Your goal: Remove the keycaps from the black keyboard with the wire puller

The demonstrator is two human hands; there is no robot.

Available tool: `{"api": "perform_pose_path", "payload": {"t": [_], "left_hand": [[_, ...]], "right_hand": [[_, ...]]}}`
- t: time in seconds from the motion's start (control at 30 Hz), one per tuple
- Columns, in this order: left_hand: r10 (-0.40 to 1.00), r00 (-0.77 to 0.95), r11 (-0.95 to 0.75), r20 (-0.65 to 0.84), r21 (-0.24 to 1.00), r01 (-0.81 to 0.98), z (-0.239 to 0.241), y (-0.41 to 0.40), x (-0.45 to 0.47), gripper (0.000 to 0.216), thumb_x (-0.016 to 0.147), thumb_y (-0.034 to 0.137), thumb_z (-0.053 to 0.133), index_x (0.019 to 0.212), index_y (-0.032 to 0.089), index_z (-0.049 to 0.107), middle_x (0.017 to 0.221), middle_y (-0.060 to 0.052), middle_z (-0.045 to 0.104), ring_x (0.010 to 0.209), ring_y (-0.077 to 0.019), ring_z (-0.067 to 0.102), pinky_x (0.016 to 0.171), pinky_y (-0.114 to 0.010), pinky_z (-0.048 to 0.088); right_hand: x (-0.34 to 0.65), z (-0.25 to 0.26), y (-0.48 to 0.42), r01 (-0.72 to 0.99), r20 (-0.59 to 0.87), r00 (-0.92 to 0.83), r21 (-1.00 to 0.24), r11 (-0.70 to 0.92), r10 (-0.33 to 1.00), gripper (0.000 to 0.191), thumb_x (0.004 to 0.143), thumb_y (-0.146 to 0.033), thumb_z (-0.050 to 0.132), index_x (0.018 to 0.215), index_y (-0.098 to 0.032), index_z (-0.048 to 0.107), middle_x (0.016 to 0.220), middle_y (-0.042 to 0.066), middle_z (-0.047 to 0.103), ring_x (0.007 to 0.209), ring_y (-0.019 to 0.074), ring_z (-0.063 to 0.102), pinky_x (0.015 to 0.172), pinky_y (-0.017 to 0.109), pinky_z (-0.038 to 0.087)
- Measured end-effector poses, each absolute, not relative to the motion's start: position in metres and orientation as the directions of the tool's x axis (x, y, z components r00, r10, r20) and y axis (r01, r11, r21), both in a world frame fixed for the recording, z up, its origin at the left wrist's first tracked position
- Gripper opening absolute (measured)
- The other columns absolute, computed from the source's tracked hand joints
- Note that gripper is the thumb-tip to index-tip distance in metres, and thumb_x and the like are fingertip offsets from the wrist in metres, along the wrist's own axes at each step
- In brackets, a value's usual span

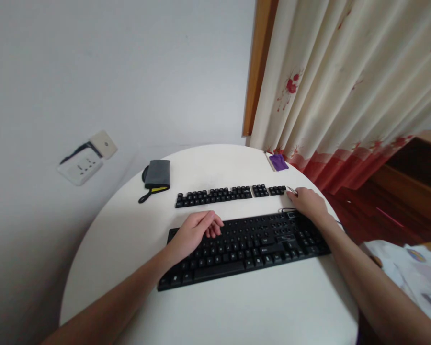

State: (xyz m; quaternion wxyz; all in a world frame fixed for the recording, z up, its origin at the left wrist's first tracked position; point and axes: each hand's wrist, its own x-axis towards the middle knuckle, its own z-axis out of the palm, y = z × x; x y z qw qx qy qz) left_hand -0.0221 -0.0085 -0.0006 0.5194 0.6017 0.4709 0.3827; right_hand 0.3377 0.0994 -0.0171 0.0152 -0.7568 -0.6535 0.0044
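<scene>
My left hand (201, 227) rests over the upper left part of a black keyboard (219, 273), its fingers loosely curled with nothing visible in them. The hand hides some of the keys beneath it. Past the keyboard's far right corner, my right hand (309, 203) pinches a thin metal tool (292, 189), whose exact kind is too small to tell. Its tip is by the right end of a row of loose black keycaps (215, 195), lined up in groups behind the keyboard. Along the keyboard's far edge, several key positions look bare of caps.
A round white table (237, 311) carries everything. A grey pouch (158, 173) with a strap lies at the back left, and a purple cloth (278, 162) at the back right. Wall sockets (81, 165) are on the left; a curtain (316, 86) hangs behind. A cable (287, 209) emerges near the right wrist.
</scene>
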Motion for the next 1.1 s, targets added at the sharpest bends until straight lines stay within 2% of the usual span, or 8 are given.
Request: {"api": "perform_pose_path", "payload": {"t": [0.2, 0.37, 0.57, 0.77, 1.0, 1.1], "left_hand": [[0.967, 0.252, -0.021, -0.028, 0.982, 0.189, 0.001, -0.008, -0.022, 0.046, 0.096, 0.051, 0.046, 0.081, 0.013, 0.068, 0.067, -0.005, 0.067, 0.061, -0.0146, 0.058, 0.060, -0.027, 0.046], [0.970, 0.240, -0.013, -0.040, 0.977, 0.214, 0.003, -0.007, -0.022, 0.046, 0.095, 0.050, 0.046, 0.080, 0.013, 0.069, 0.067, -0.006, 0.067, 0.061, -0.0147, 0.058, 0.059, -0.027, 0.046], [0.972, 0.232, -0.014, -0.041, 0.973, 0.230, 0.003, -0.007, -0.022, 0.046, 0.095, 0.050, 0.046, 0.079, 0.014, 0.068, 0.066, -0.005, 0.067, 0.060, -0.0149, 0.058, 0.058, -0.027, 0.047], [0.971, 0.236, -0.019, -0.042, 0.968, 0.248, 0.004, -0.007, -0.022, 0.046, 0.095, 0.051, 0.046, 0.080, 0.014, 0.068, 0.067, -0.006, 0.067, 0.061, -0.0154, 0.059, 0.060, -0.028, 0.048], [0.969, 0.243, -0.020, -0.040, 0.970, 0.241, 0.002, -0.007, -0.022, 0.046, 0.095, 0.050, 0.046, 0.080, 0.014, 0.068, 0.066, -0.006, 0.067, 0.060, -0.0149, 0.058, 0.059, -0.027, 0.047], [0.970, 0.242, -0.022, -0.036, 0.972, 0.235, 0.002, -0.007, -0.022, 0.045, 0.095, 0.050, 0.046, 0.080, 0.013, 0.068, 0.066, -0.006, 0.067, 0.060, -0.0147, 0.058, 0.059, -0.027, 0.047]], "right_hand": [[0.350, -0.011, 0.093, 0.972, 0.036, 0.195, -0.139, -0.188, 0.980, 0.052, 0.096, -0.056, 0.039, 0.094, -0.016, 0.072, 0.095, 0.019, 0.074, 0.091, 0.0321, 0.070, 0.072, 0.035, 0.046], [0.360, -0.013, 0.089, 0.957, 0.009, 0.043, -0.286, -0.039, 0.999, 0.034, 0.087, -0.050, 0.059, 0.086, -0.017, 0.071, 0.087, 0.013, 0.074, 0.087, 0.0264, 0.069, 0.071, 0.030, 0.044], [0.350, -0.010, 0.088, 0.950, 0.071, 0.022, -0.312, 0.001, 0.997, 0.026, 0.081, -0.045, 0.067, 0.085, -0.019, 0.069, 0.084, 0.008, 0.073, 0.080, 0.0227, 0.068, 0.069, 0.028, 0.043], [0.345, -0.013, 0.088, 0.965, 0.081, 0.049, -0.259, -0.026, 0.996, 0.020, 0.082, -0.039, 0.066, 0.084, -0.020, 0.071, 0.085, 0.009, 0.074, 0.083, 0.0255, 0.068, 0.069, 0.030, 0.043], [0.362, -0.023, 0.095, 0.922, 0.056, 0.114, -0.378, -0.085, 0.992, 0.026, 0.085, -0.033, 0.064, 0.103, -0.016, 0.074, 0.088, 0.010, 0.076, 0.080, 0.0224, 0.069, 0.069, 0.028, 0.045], [0.365, -0.024, 0.097, 0.924, 0.046, 0.128, -0.368, -0.103, 0.991, 0.023, 0.086, -0.033, 0.063, 0.098, -0.017, 0.075, 0.088, 0.011, 0.076, 0.082, 0.0235, 0.070, 0.069, 0.028, 0.044]]}}
